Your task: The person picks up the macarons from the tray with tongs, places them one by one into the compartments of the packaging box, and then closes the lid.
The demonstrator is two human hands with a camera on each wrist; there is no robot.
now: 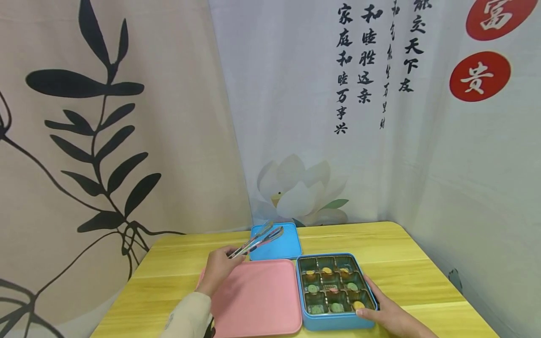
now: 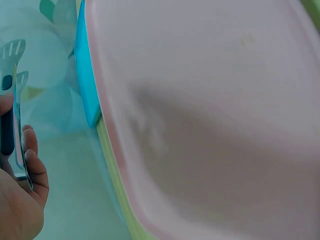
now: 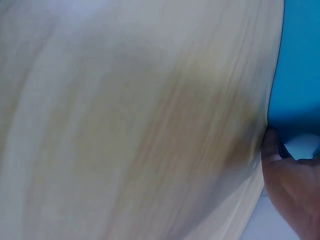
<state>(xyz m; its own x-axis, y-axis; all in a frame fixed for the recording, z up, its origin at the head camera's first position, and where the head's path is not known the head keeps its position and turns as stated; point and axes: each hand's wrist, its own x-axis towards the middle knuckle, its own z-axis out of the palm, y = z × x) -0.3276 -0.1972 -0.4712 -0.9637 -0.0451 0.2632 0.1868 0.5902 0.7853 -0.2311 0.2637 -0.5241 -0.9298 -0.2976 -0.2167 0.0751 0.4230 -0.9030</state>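
My left hand [image 1: 220, 266] grips a pair of metal serving tongs [image 1: 258, 240] by the handles, above the far left part of a pink tray [image 1: 262, 300]. In the left wrist view the tongs' slotted tips [image 2: 12, 50] stand apart with nothing between them. To the right of the tray is a blue box [image 1: 338, 322] with a dark divided insert. Small round yellow, green and pink pieces lie in its compartments, among them a yellow piece [image 1: 358, 305] at the near right. My right hand [image 1: 390, 313] holds the box at its near right corner, thumb over the rim, fingers along the side.
A flat blue lid [image 1: 281, 246] lies behind the tray at the table's back edge. The yellow wood-grain table [image 1: 427, 281] carries everything. A printed curtain [image 1: 296, 117] hangs directly behind it and along the right side.
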